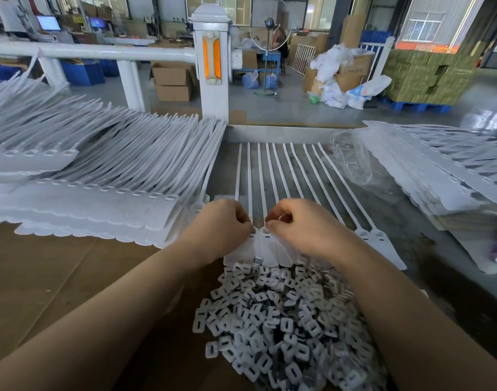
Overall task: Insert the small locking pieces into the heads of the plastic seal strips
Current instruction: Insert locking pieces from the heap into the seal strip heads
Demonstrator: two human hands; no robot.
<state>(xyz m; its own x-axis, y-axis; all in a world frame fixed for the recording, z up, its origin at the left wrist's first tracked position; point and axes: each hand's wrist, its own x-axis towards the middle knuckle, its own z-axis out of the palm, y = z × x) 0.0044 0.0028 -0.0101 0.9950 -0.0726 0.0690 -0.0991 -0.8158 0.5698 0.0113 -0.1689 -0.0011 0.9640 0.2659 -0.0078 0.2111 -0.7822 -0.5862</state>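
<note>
A joined sheet of white plastic seal strips [281, 176] lies flat in front of me, tails pointing away, heads and flat tags toward me. My left hand [221, 221] and my right hand [300, 224] sit side by side over the heads near the sheet's left end, fingers curled, thumbs and fingertips pinching down at the heads. What each hand pinches is hidden under the fingers. A heap of small white locking pieces [284, 320] with slotted middles lies just below the tags. One metal-faced piece [257, 260] rests on a tag.
A big fanned stack of seal strip sheets [100, 170] fills the left. Another stack [444, 176] lies at the right beside a crumpled clear bag [354, 162]. Brown cardboard [44, 277] covers the near left. A white railing post [212, 63] stands behind the table.
</note>
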